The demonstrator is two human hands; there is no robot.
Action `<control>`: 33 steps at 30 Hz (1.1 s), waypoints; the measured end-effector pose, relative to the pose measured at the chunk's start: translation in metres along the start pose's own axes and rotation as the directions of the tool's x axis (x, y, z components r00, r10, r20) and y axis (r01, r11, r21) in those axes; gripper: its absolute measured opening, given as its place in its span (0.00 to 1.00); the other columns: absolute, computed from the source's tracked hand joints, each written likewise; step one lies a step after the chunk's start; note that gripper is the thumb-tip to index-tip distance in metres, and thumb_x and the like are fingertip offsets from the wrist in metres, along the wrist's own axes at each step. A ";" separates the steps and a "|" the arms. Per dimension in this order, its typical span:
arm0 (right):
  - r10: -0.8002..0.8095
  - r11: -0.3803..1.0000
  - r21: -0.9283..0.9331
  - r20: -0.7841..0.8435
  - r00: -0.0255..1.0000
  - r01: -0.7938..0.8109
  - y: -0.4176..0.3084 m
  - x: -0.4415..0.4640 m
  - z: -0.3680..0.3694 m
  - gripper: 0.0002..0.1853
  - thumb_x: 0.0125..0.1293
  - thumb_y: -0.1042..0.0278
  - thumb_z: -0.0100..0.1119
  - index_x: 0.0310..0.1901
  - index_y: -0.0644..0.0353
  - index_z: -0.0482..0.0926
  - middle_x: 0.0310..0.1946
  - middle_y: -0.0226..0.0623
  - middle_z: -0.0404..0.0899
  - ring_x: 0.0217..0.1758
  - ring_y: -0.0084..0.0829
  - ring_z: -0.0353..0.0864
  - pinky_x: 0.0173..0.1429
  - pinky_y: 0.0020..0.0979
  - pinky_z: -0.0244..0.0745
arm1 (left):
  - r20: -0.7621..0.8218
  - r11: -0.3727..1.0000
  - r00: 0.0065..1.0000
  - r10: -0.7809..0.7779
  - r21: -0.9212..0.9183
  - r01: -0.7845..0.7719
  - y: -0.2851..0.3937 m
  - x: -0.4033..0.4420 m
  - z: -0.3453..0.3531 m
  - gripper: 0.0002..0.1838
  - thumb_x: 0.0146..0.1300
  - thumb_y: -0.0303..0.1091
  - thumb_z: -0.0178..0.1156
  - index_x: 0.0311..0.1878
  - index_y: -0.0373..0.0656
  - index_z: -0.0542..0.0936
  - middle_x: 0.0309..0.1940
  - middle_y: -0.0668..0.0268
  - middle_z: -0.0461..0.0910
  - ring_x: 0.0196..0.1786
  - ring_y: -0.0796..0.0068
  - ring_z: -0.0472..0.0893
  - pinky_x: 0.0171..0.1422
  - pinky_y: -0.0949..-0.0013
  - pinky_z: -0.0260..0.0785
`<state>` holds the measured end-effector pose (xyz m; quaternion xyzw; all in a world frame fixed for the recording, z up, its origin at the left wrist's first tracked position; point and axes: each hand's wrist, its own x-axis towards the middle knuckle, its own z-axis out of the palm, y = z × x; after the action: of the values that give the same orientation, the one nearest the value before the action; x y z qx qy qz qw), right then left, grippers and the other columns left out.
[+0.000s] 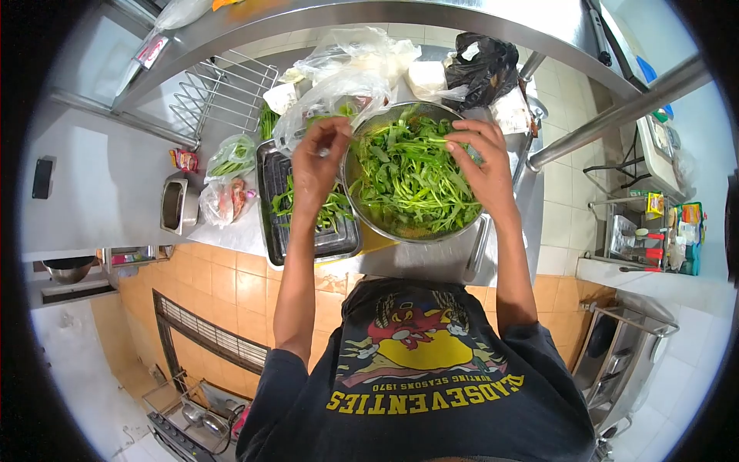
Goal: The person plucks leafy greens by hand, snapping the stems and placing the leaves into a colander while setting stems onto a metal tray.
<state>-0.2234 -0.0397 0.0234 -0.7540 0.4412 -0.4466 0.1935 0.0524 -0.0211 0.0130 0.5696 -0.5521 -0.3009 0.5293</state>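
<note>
A round metal mesh colander (356, 202) stands on the steel table, heaped with leafy green stems (408, 173). My right hand (483, 158) is over the colander's right side, its thumb and fingers closed on leafy stems at the top of the heap. At the colander's upper left rim is my left hand (319, 162), its fingertips pinched together; what they hold, if anything, is too small to make out. Under my left forearm lies a dark rectangular tray (271, 165) with more cut greens (331, 212) in it.
Clear plastic bags (350, 58) and a black plastic bag (483, 65) lie behind the colander. A wire rack (223, 88) stands at the back left. Bagged greens (231, 156) and a steel container (179, 202) are left of the tray. A steel shelf (400, 11) runs overhead.
</note>
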 end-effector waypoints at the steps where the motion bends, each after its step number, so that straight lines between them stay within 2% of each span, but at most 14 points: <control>1: 0.013 1.000 0.001 0.005 1.000 -0.013 0.002 -0.002 0.000 0.07 0.61 0.71 0.67 0.41 0.57 0.86 0.49 0.34 0.81 0.56 0.37 0.72 0.65 0.37 0.63 | -0.057 0.998 0.998 0.026 0.059 -0.022 0.002 0.008 -0.006 0.10 0.67 0.30 0.64 0.49 0.39 0.82 0.36 0.68 0.84 0.37 0.83 0.80 0.45 0.74 0.73; 5: 0.054 0.997 0.059 0.010 0.998 -0.055 0.006 -0.007 0.004 0.07 0.61 0.71 0.67 0.41 0.57 0.86 0.49 0.34 0.81 0.55 0.37 0.73 0.62 0.36 0.66 | -0.152 0.968 0.985 0.077 0.248 -0.037 -0.011 0.038 -0.020 0.10 0.66 0.31 0.64 0.49 0.41 0.83 0.37 0.64 0.85 0.37 0.77 0.82 0.45 0.72 0.73; 8: 0.049 0.996 0.072 0.012 0.999 -0.050 0.004 -0.008 0.007 0.07 0.62 0.70 0.67 0.41 0.57 0.86 0.48 0.34 0.81 0.55 0.37 0.74 0.61 0.35 0.67 | -0.005 0.910 0.983 0.183 0.379 -0.167 -0.056 0.059 -0.028 0.12 0.65 0.28 0.63 0.51 0.44 0.83 0.38 0.60 0.86 0.38 0.69 0.85 0.45 0.69 0.75; 11: 0.057 0.994 0.097 0.024 0.998 -0.059 0.003 -0.010 0.009 0.07 0.62 0.70 0.67 0.42 0.58 0.87 0.47 0.35 0.81 0.53 0.36 0.74 0.59 0.35 0.67 | 0.032 0.883 0.975 0.219 0.419 -0.213 -0.070 0.063 -0.029 0.14 0.63 0.25 0.63 0.52 0.46 0.84 0.39 0.56 0.86 0.39 0.63 0.86 0.46 0.65 0.76; 14: 0.126 0.987 0.097 0.049 0.991 -0.130 -0.002 -0.011 0.007 0.08 0.62 0.70 0.67 0.43 0.58 0.86 0.43 0.36 0.81 0.49 0.36 0.74 0.57 0.34 0.68 | 0.004 0.868 0.997 0.078 0.492 -0.070 -0.060 0.058 -0.028 0.14 0.63 0.25 0.63 0.52 0.46 0.84 0.40 0.55 0.85 0.41 0.64 0.86 0.46 0.64 0.76; 17: 0.139 0.982 0.122 0.061 0.988 -0.145 0.003 -0.011 0.010 0.09 0.62 0.71 0.67 0.44 0.59 0.86 0.39 0.37 0.81 0.46 0.35 0.74 0.54 0.33 0.68 | -0.031 0.851 0.981 0.191 0.503 -0.150 -0.073 0.061 -0.032 0.14 0.64 0.25 0.62 0.53 0.46 0.84 0.40 0.54 0.85 0.41 0.63 0.86 0.46 0.64 0.76; 20: 0.207 0.961 0.173 0.060 0.976 -0.215 0.002 -0.010 0.011 0.09 0.63 0.70 0.67 0.44 0.60 0.86 0.36 0.36 0.82 0.45 0.33 0.76 0.54 0.32 0.69 | -0.073 0.881 0.988 0.138 0.464 -0.088 -0.056 0.055 -0.029 0.13 0.65 0.27 0.62 0.52 0.45 0.84 0.40 0.55 0.86 0.40 0.66 0.86 0.46 0.65 0.76; 23: 0.317 0.887 0.329 0.073 0.946 -0.323 0.005 -0.012 0.016 0.09 0.64 0.70 0.67 0.45 0.61 0.86 0.38 0.34 0.83 0.46 0.30 0.77 0.54 0.30 0.70 | -0.037 0.964 0.998 0.045 0.263 -0.033 -0.042 0.045 -0.017 0.12 0.67 0.30 0.62 0.52 0.43 0.84 0.41 0.58 0.86 0.42 0.70 0.85 0.48 0.67 0.76; 27: 0.371 0.858 0.334 0.125 0.920 -0.391 0.008 -0.010 0.019 0.10 0.65 0.69 0.66 0.46 0.61 0.85 0.40 0.34 0.84 0.45 0.26 0.78 0.54 0.28 0.70 | 0.047 0.981 0.999 0.006 0.192 -0.015 -0.025 0.029 0.007 0.12 0.69 0.33 0.61 0.52 0.40 0.84 0.41 0.62 0.86 0.43 0.76 0.83 0.51 0.70 0.73; 30: 0.379 0.842 0.351 0.155 0.912 -0.409 0.014 -0.011 0.024 0.10 0.66 0.69 0.65 0.47 0.61 0.85 0.41 0.35 0.84 0.45 0.25 0.79 0.54 0.27 0.70 | 0.138 0.987 0.990 -0.015 0.159 -0.007 -0.004 0.017 0.024 0.13 0.70 0.36 0.61 0.53 0.41 0.83 0.45 0.66 0.86 0.44 0.80 0.80 0.52 0.72 0.72; 31: 0.390 0.827 0.370 0.164 0.906 -0.423 0.013 -0.011 0.026 0.11 0.66 0.69 0.65 0.48 0.61 0.85 0.42 0.35 0.84 0.46 0.25 0.79 0.54 0.27 0.70 | 0.143 0.996 0.989 -0.033 0.089 0.021 -0.002 0.013 0.031 0.13 0.69 0.35 0.63 0.52 0.39 0.84 0.43 0.62 0.86 0.46 0.76 0.82 0.53 0.70 0.72; 33: 0.397 0.806 0.395 0.190 0.898 -0.440 0.009 -0.011 0.026 0.11 0.67 0.69 0.64 0.48 0.60 0.85 0.42 0.34 0.84 0.47 0.26 0.79 0.56 0.28 0.70 | 0.167 0.999 0.985 0.032 0.031 -0.038 -0.001 0.005 0.041 0.14 0.68 0.35 0.64 0.52 0.39 0.84 0.44 0.63 0.86 0.47 0.77 0.82 0.54 0.70 0.72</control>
<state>-0.2081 -0.0378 -0.0027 -0.5975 0.4776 -0.4412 0.4693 0.0155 -0.0370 0.0027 0.5416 -0.6093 -0.3287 0.4769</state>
